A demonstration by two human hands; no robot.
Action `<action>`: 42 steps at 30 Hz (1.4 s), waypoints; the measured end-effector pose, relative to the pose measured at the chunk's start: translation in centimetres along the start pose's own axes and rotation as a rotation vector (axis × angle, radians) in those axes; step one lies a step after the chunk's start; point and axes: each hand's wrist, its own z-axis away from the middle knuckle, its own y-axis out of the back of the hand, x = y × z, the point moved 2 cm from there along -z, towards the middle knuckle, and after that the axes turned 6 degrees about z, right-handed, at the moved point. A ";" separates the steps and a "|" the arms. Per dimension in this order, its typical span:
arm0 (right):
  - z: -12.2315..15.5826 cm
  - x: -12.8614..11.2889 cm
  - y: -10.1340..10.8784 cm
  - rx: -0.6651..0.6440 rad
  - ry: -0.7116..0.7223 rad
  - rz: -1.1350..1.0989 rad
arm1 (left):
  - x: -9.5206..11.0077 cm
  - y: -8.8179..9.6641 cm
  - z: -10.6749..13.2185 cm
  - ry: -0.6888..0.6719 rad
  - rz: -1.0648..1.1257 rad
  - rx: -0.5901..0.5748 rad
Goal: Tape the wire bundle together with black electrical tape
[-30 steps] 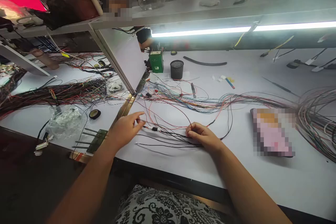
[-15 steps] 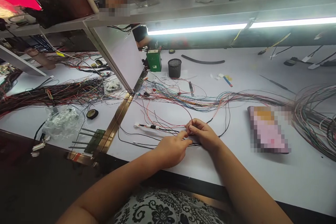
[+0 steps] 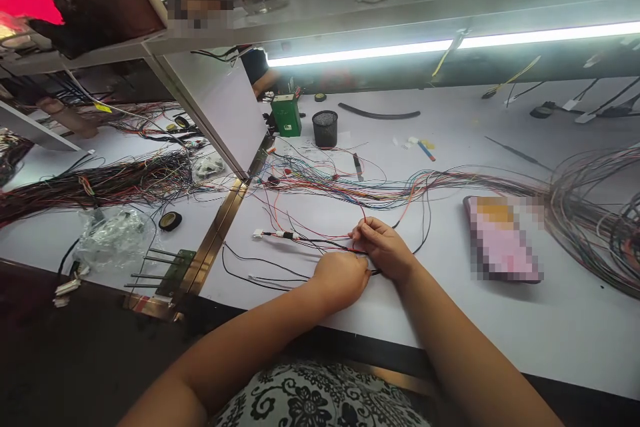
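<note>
Close together over the white table, both my hands work on thin wires. My right hand [image 3: 384, 247] pinches a red wire [image 3: 363, 212] between thumb and fingertips. Just left of it, my left hand [image 3: 343, 280] is closed, knuckles up, on black wires [image 3: 280, 282] that run out to the left. Its fingertips are partly hidden. A wire lead with a white connector [image 3: 258, 234] and a band of black tape [image 3: 287, 235] lies left of my hands. Behind them a long bundle of coloured wires [image 3: 390, 195] stretches across the table.
A pixelated pink object [image 3: 505, 243] lies to the right. Farther back stand a black mesh cup [image 3: 325, 130] and a green box [image 3: 286, 115]. A metal strip [image 3: 220, 227], a tape roll [image 3: 171, 221] and a plastic bag [image 3: 113, 240] are left. Another person's hand [image 3: 263, 83] shows behind the divider.
My left hand has moved right, closer to my right hand, and its fingers have closed in on the black wires. My right hand keeps its pinch on the red wire. The view shifted slightly.
</note>
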 end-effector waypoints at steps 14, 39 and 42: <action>0.7 0.8 -0.2 -0.028 -0.030 0.049 | 1.2 0.1 0.0 -0.024 -0.047 0.030; 1.4 1.4 -2.7 -0.328 0.180 1.071 | -14.4 7.2 11.5 0.448 -0.271 0.305; 1.4 1.7 -2.7 -0.331 0.192 1.107 | -16.1 7.5 13.4 0.410 -0.241 0.519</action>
